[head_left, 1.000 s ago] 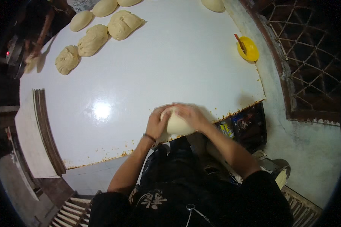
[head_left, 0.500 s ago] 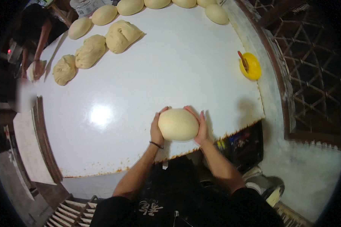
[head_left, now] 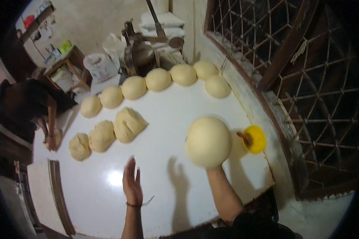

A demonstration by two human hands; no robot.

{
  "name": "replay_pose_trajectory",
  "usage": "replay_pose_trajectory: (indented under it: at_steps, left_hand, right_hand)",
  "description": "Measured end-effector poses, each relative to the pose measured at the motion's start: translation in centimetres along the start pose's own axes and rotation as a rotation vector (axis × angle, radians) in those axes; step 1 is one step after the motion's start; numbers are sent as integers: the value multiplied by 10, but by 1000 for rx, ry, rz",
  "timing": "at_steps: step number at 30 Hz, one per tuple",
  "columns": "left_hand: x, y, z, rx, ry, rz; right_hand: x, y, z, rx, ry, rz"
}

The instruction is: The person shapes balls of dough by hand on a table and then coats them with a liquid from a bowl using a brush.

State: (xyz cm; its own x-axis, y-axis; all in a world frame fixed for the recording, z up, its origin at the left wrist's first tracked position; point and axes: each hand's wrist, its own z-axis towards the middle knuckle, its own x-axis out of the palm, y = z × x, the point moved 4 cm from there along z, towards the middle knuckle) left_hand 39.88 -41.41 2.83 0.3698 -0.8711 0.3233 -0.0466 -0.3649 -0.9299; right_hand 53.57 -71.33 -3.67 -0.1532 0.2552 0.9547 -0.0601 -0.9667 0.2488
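With left hand [head_left: 132, 185] spread and empty, bearing the smooth dough ball [head_left: 208, 141] at two o'clock from it on the hidden right hand, finger grip impossible to tell, probably palm-under to spread the weight.

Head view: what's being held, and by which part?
A smooth dough ball, apparently by its underside, on the hidden right hand; the left hand is empty.

Seven balls [head_left: 158, 79] line the far side of the surface [head_left: 163, 119], a bucket [head_left: 99, 67] behind their left end. Before them, left, sit three lumps [head_left: 101, 136]. An eighth ball [head_left: 208, 141] is between the left grip [head_left: 131, 181] and the bowl [head_left: 260, 138] on the right, which contains a tool [head_left: 246, 138]. Boards [head_left: 44, 199] stand at the left edge.
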Motion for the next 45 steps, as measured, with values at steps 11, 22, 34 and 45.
replay_pose_trajectory:
  at_steps: [11, 22, 34, 45]
  left_hand:
    - [-56, 102, 67, -162, 55, 666]
    - [20, 121, 297, 425, 101, 1909]
    - [31, -30, 91, 147, 451, 1487]
    - [-50, -167, -166, 676, 559, 1080]
  right_hand:
    - [-157, 102, 239, -408, -571, -621]
    - [-96, 49, -105, -45, -142, -1844]
    - [-41, 33, -115, 37, -70, -1732]
    - [219, -95, -242, 433, 468, -1387]
